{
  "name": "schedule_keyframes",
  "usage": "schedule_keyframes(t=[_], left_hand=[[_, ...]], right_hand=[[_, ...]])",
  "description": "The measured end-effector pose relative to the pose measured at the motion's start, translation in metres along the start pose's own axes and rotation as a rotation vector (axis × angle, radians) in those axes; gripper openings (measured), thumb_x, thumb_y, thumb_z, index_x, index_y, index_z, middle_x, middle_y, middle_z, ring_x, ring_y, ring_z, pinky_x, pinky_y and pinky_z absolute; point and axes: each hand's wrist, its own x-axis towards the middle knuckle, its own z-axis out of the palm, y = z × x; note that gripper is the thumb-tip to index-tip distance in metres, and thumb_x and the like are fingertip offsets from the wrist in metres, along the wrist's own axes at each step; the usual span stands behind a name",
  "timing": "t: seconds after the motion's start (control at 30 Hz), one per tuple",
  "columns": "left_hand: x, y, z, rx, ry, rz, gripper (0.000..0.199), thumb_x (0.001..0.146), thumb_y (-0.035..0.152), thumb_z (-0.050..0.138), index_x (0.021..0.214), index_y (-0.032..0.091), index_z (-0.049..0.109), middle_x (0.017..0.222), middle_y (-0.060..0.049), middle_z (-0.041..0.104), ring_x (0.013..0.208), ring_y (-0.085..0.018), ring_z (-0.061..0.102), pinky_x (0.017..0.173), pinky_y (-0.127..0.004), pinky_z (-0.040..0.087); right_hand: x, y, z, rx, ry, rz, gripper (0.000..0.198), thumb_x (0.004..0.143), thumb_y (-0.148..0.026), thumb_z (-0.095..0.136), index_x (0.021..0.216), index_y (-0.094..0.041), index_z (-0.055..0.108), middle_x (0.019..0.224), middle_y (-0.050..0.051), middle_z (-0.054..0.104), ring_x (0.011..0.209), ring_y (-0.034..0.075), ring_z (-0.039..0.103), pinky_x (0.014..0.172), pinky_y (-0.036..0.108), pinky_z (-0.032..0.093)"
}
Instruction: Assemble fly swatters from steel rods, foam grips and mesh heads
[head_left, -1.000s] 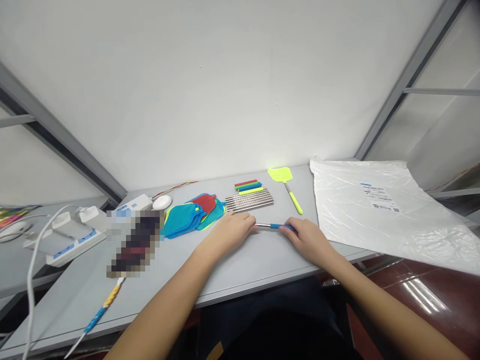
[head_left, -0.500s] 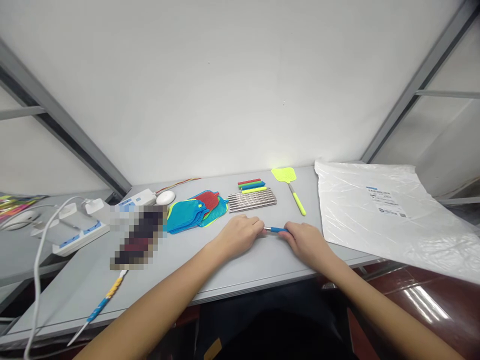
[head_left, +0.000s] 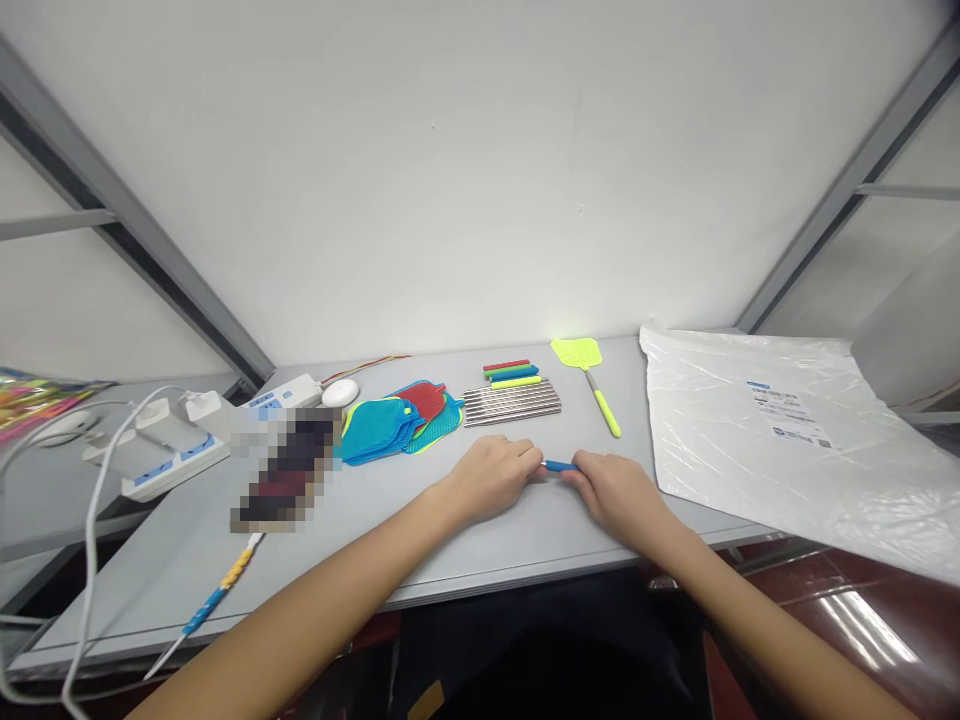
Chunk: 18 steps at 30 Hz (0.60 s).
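While right hand [head_left: 621,492] grips blue handle [head_left: 559,466], rods [head_left: 514,403], swatter [head_left: 578,352] lie beyond.

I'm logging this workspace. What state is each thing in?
Left hand: closed around a metal rod, mostly hidden
Right hand: closed on the blue handle
Blue handle: held, bridging both hands
Swatter: assembled, lying flat
Heads: stacked, overlapping
Loose rods: side by side
Loose handles: grouped behind the loose rods
Near power strip: plugs inserted
White bag: lying, overhanging the table
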Motion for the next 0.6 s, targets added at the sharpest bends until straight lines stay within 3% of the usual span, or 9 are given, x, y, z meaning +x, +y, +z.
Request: schedule_keyframes(t=[0.27,0.47,0.6], left_hand=[[-0.001,-0.003,-0.001,-0.069,-0.012,-0.039,0.032,0.1,0.035,0.032,0.084,0.018,0.055,0.084,-0.004,0.064,0.07,-0.016,0.058,0.065,-0.031,0.035],[-0.002,-0.006,-0.003,-0.068,-0.001,-0.105,0.031,0.099,0.036,0.034,0.088,0.017,0.056,0.086,-0.004,0.064,0.078,-0.017,0.059,0.073,-0.032,0.037],[-0.007,-0.017,-0.008,-0.054,0.0,-0.157,0.031,0.098,0.04,0.037,0.087,0.019,0.057,0.085,-0.003,0.062,0.082,-0.018,0.059,0.071,-0.031,0.038]], right_hand=[[0.01,0.002,-0.002,0.056,-0.003,-0.039,0.033,0.099,-0.039,0.033,0.082,-0.02,0.054,0.072,0.003,0.062,0.064,0.019,0.055,0.059,0.029,0.029],[0.023,0.005,0.007,0.311,0.105,-0.095,0.023,0.097,-0.031,0.035,0.102,-0.018,0.053,0.097,0.009,0.059,0.09,0.022,0.056,0.08,0.033,0.042],[0.023,0.008,0.018,0.304,0.201,-0.073,0.026,0.095,-0.03,0.037,0.114,-0.019,0.051,0.114,0.012,0.055,0.106,0.025,0.053,0.092,0.04,0.041]])
